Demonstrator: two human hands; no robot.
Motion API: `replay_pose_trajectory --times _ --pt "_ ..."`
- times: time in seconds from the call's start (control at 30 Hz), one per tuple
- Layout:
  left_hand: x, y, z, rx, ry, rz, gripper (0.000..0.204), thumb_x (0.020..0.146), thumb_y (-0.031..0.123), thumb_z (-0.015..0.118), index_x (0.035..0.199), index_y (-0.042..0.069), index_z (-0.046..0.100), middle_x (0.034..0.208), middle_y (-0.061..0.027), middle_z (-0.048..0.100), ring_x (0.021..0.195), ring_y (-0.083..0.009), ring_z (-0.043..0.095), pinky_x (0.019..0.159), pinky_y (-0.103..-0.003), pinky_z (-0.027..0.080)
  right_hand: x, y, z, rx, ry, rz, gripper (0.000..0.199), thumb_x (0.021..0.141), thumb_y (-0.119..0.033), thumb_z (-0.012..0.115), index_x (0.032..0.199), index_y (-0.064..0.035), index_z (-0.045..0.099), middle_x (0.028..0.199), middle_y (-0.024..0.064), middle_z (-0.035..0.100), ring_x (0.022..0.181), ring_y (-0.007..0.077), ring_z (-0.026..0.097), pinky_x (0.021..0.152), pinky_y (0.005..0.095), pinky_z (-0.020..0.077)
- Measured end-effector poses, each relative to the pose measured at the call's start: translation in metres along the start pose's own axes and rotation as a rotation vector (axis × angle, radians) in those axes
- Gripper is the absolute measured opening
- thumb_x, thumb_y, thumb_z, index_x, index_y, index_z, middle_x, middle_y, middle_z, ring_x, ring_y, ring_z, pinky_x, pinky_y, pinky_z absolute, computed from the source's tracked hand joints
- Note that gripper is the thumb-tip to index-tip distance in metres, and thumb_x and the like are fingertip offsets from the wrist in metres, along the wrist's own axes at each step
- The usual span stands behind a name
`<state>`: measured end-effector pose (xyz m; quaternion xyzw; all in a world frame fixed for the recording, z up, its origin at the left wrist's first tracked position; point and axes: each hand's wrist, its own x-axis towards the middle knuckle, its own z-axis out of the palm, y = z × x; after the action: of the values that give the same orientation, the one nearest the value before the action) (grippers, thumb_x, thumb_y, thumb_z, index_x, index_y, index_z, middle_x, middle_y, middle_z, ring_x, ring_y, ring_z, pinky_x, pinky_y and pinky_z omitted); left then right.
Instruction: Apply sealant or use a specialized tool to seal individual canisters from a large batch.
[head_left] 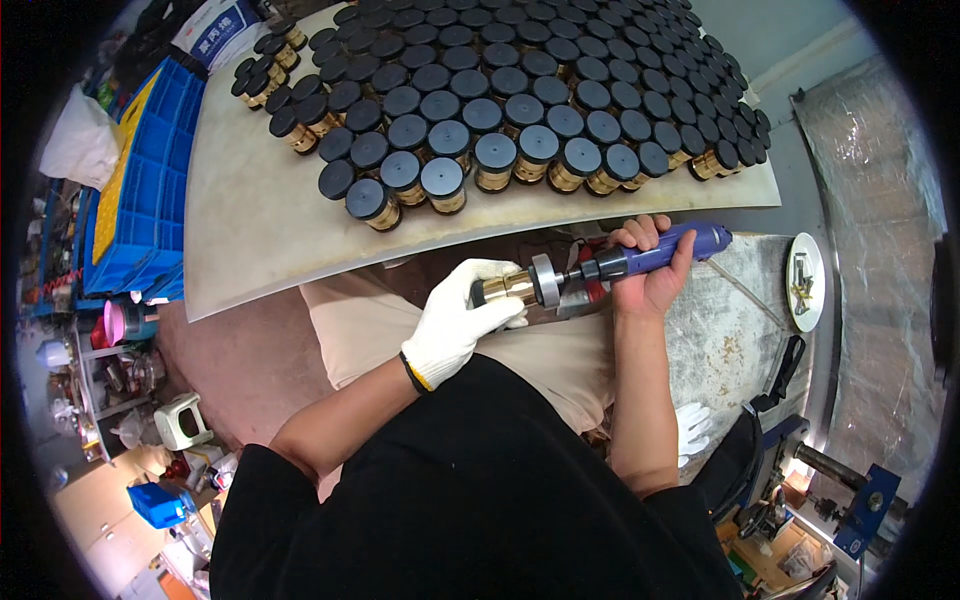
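My left hand (462, 318), in a white knit glove, is closed round a brass-coloured cylinder (512, 288) with a dark end. Bare, my right hand (652, 268) grips a purple electric screwdriver (680, 246) lying nearly level. A round grey metal socket (545, 281) on the screwdriver's shaft meets the cylinder's right end. Both hands are over my lap, just off the front edge of the table. Whether the socket is turning cannot be told.
Many black-capped brass cylinders (440, 140) stand upright on the pale table (260, 240). Blue crates (150, 190) are stacked at left. On the worn grey surface (720, 330) at right are a white dish (804, 300) of small metal parts and a white glove (692, 428).
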<state>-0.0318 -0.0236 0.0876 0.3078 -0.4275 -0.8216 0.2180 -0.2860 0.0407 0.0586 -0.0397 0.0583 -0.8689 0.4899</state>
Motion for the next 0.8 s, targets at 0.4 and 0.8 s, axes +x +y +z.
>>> replay_pose_trajectory --times 0.4,0.8 --pt "-0.001 0.0 -0.002 0.016 -0.014 0.016 0.043 0.093 0.007 0.071 0.131 -0.001 0.052 0.117 -0.0122 0.063 0.097 -0.0194 0.067 0.087 -0.034 0.057 0.002 0.0 -0.005 -0.049 -0.007 0.021 0.037 0.099 -0.043 0.062 0.105 -0.0075 0.054 0.079 0.002 0.041 0.075 0.0157 0.043 0.078 0.0345 0.0412" --pt "-0.052 0.088 -0.072 1.062 0.175 0.235 0.042 0.085 0.025 0.075 0.118 0.005 0.061 0.103 -0.0128 0.068 0.093 -0.0211 0.068 0.088 -0.035 0.054 -0.005 -0.012 -0.003 -0.051 -0.038 0.032 0.037 0.101 -0.039 0.06 0.11 -0.0045 0.051 0.081 0.0028 0.037 0.073 0.0161 0.038 0.073 0.0323 0.0378"
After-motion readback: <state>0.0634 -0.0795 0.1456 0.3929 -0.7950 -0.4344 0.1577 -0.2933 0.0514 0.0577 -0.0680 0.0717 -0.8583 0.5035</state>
